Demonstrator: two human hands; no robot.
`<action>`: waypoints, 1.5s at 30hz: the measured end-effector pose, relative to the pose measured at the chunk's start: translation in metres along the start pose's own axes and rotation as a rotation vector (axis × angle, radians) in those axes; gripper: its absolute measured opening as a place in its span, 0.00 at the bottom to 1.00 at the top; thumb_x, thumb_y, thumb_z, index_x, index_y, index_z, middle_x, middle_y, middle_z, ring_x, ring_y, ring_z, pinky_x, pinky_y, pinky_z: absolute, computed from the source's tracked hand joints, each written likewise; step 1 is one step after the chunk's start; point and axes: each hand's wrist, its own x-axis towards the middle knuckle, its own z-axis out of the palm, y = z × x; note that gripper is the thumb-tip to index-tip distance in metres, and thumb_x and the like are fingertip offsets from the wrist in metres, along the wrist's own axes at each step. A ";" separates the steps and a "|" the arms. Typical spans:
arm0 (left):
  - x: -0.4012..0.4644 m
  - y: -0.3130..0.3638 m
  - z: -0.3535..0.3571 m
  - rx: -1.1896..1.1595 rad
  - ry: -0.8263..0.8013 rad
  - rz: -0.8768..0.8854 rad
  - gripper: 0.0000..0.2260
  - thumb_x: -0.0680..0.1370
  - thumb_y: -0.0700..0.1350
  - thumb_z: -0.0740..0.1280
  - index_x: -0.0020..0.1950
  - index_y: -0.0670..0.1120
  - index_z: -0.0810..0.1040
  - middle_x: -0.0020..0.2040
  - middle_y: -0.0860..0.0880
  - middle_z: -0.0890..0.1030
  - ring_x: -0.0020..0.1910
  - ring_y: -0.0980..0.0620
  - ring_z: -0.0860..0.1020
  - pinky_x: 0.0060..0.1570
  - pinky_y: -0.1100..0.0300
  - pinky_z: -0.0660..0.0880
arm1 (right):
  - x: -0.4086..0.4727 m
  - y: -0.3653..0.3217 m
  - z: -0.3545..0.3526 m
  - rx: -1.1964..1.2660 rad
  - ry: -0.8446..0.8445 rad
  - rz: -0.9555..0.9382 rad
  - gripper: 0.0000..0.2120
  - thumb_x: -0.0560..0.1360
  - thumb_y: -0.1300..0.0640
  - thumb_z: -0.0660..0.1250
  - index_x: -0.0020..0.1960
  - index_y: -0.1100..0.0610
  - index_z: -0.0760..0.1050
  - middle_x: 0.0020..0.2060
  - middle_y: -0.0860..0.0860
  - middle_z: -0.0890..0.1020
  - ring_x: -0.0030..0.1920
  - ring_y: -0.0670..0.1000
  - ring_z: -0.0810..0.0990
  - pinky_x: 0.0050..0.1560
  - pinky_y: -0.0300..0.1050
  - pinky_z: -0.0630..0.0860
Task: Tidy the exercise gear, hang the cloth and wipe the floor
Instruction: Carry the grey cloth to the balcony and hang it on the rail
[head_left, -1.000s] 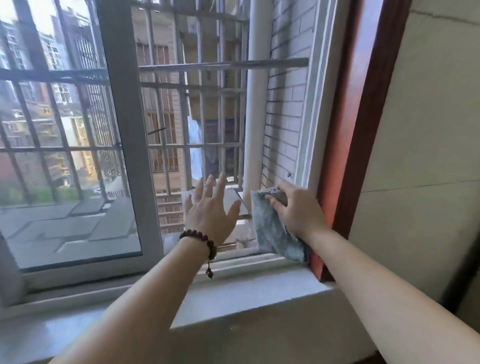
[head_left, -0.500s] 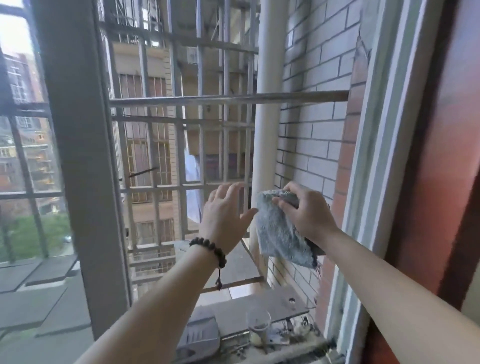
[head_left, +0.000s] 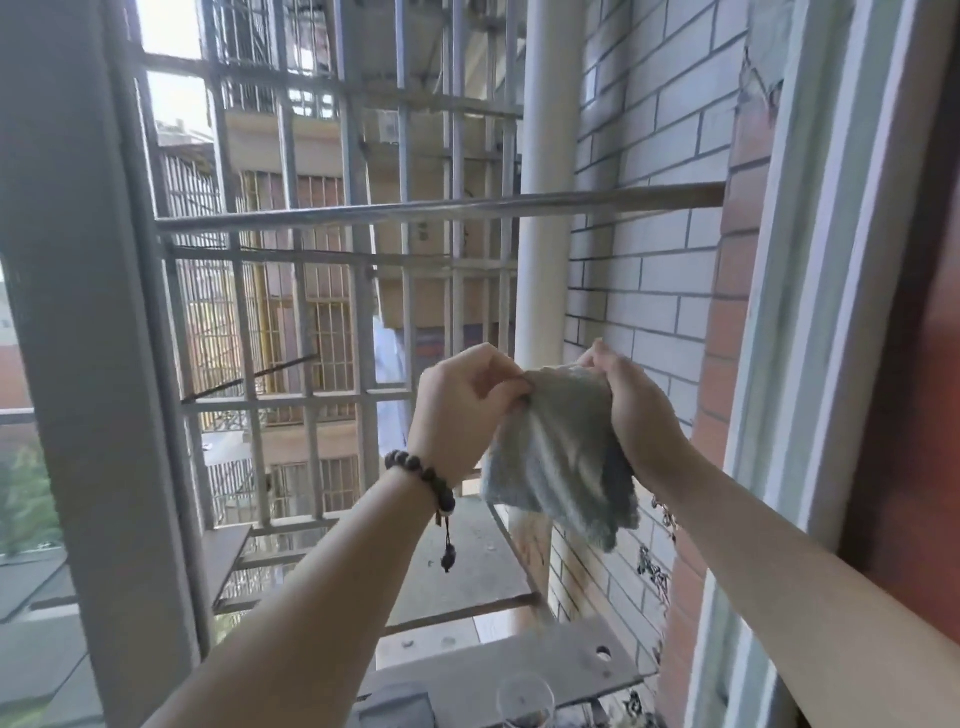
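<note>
Both arms reach out window; left hand (head_left: 462, 410) and right hand (head_left: 636, 410) fingers pinch grey cloth (head_left: 558, 462) top corners, below rail (head_left: 441, 210).

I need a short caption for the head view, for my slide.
Both hands hold a grey cloth below the horizontal rail outside the window.

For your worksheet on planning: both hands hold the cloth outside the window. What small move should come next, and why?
Probably lift the cloth up and over the rail. Left hand and right hand each pinch a top corner, so it hangs spread out, but below the rail and not yet draped on it.
</note>
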 end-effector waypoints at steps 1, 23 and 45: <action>0.003 0.000 -0.003 -0.037 -0.013 0.009 0.04 0.73 0.37 0.72 0.42 0.45 0.82 0.39 0.48 0.84 0.40 0.51 0.84 0.43 0.54 0.82 | 0.002 -0.002 -0.001 0.057 0.000 0.024 0.22 0.78 0.46 0.54 0.41 0.64 0.71 0.34 0.55 0.74 0.37 0.51 0.74 0.43 0.45 0.71; 0.071 -0.049 -0.069 0.280 0.061 -0.162 0.08 0.74 0.40 0.71 0.53 0.46 0.80 0.42 0.52 0.81 0.41 0.56 0.79 0.42 0.64 0.76 | 0.077 -0.021 -0.042 -0.029 0.093 -0.007 0.08 0.75 0.54 0.69 0.38 0.53 0.83 0.36 0.52 0.83 0.42 0.52 0.78 0.49 0.50 0.74; 0.142 -0.047 -0.074 0.572 0.304 -0.126 0.07 0.73 0.43 0.72 0.36 0.53 0.81 0.42 0.48 0.81 0.42 0.46 0.78 0.43 0.55 0.75 | 0.125 -0.052 -0.052 -0.604 0.456 -0.287 0.11 0.75 0.56 0.70 0.34 0.55 0.75 0.26 0.48 0.76 0.26 0.53 0.79 0.26 0.41 0.73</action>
